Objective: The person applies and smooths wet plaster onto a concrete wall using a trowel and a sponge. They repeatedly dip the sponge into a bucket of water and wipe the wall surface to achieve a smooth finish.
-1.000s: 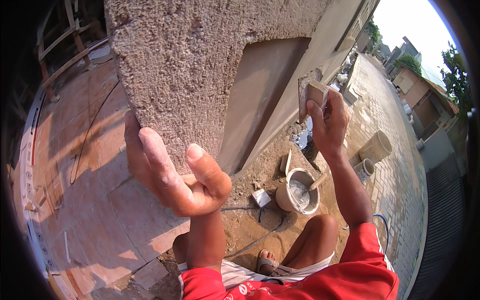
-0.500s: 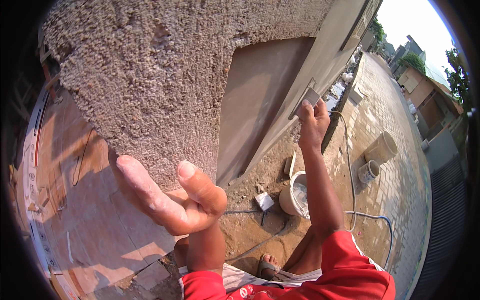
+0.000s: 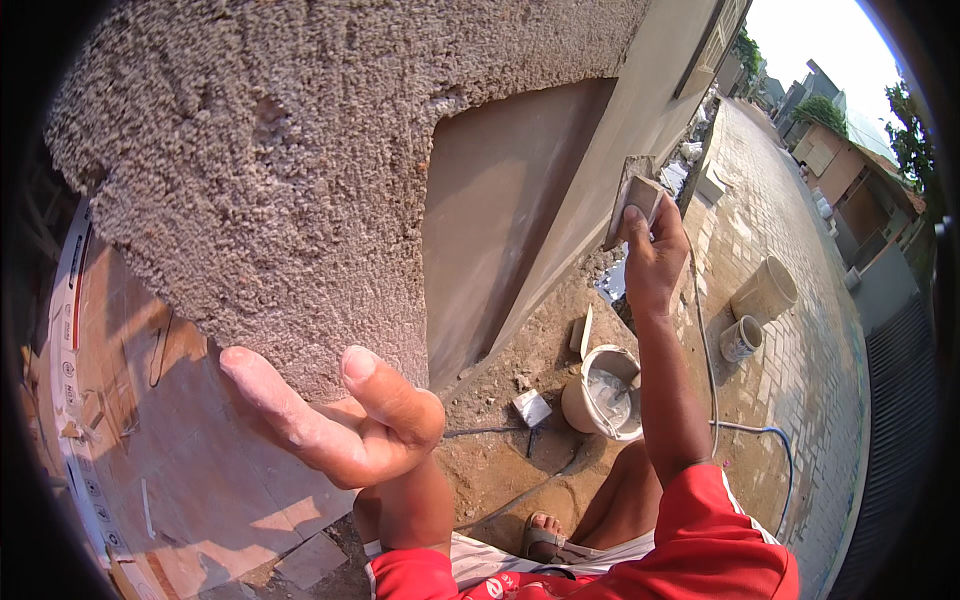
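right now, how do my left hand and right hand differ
The left hand has thumb and forefinger parted near the rough wall; the right hand grips a small flat tool. The left hand looks larger, nearer the camera; the right hand is farther out. Pale residue marks the left hand's forefinger, but none shows clearly on the right hand. Both are bare.

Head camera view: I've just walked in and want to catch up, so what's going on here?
The right hand holds a small flat tool up by the smooth wall; whether the two touch is hard to tell. The left hand is at the lower edge of the rough wall, pale dust on its fingers; I can't tell if it grips anything. A bucket of pale mix stands on the sandy ground.
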Demonstrator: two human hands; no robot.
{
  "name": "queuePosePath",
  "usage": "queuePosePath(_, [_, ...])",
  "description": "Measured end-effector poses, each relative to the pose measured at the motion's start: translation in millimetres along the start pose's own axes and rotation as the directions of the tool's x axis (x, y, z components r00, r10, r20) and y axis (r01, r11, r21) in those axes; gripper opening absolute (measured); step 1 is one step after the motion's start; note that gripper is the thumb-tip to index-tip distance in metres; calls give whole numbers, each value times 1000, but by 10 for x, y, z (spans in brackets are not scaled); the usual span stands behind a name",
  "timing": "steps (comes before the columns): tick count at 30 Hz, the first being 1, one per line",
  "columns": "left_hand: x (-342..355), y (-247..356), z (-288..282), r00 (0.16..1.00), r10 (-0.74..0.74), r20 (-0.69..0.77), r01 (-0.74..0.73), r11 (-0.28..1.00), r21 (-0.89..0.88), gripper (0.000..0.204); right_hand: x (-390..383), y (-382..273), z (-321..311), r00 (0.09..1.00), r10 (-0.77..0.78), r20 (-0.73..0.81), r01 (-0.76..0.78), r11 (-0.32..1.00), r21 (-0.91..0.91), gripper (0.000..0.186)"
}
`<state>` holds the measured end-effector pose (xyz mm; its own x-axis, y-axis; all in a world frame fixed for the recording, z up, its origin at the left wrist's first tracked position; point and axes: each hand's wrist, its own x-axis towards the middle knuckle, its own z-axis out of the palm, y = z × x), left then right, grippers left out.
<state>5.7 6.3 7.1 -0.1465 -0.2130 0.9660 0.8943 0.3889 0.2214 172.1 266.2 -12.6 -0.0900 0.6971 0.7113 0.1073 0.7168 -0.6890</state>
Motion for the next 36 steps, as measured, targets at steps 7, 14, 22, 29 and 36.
queuePosePath(7, [30, 56, 21, 998, -54, -33, 50, 992, -115, 51, 239, -1285, -276, 598, -587, 547, 797, 361, -484, 44])
queuePosePath(14, [30, -7, 11, 1000, -1, -29, -3, 989, -147, 49, 412, -1500, -156, 501, -500, 707, 841, 90, -533, 39])
queuePosePath(22, [41, -57, 14, 997, 55, -55, -64, 982, -177, 49, 265, -1445, -42, 534, -455, 712, 826, 104, -553, 33])
queuePosePath(29, [29, -63, 28, 997, 52, -61, -64, 975, -211, 50, -167, -1045, -139, 532, -324, 782, 821, 424, -383, 38])
queuePosePath(36, [3, 51, 52, 997, -59, -57, 47, 978, -203, 50, 40, -655, -89, 919, -375, 120, 391, 905, -167, 32])
